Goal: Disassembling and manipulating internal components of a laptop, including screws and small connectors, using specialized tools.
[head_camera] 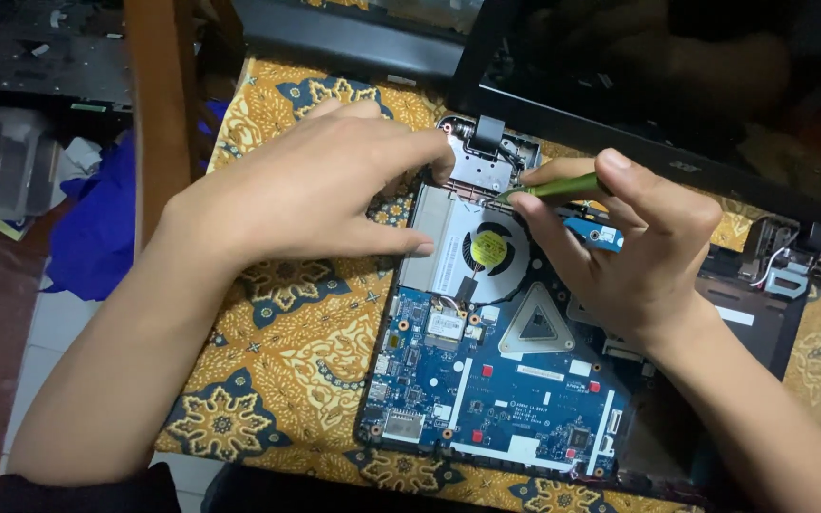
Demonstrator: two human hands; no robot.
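Circuit board [505, 389]: blue, nearest, bare inside the opened laptop.
Left hand [306, 185]: empty, fingers spread, pressing beside the fan [488, 249].
Right hand [634, 252]: grip closed on a green screwdriver [558, 188], tip at the hinge [486, 142]; best kept upright.
Tabletop: patterned yellow cloth [277, 351]; clutter beyond.

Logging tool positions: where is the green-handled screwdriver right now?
In the head view, the green-handled screwdriver is in the right hand, its tip by the metal hinge above the round black fan.
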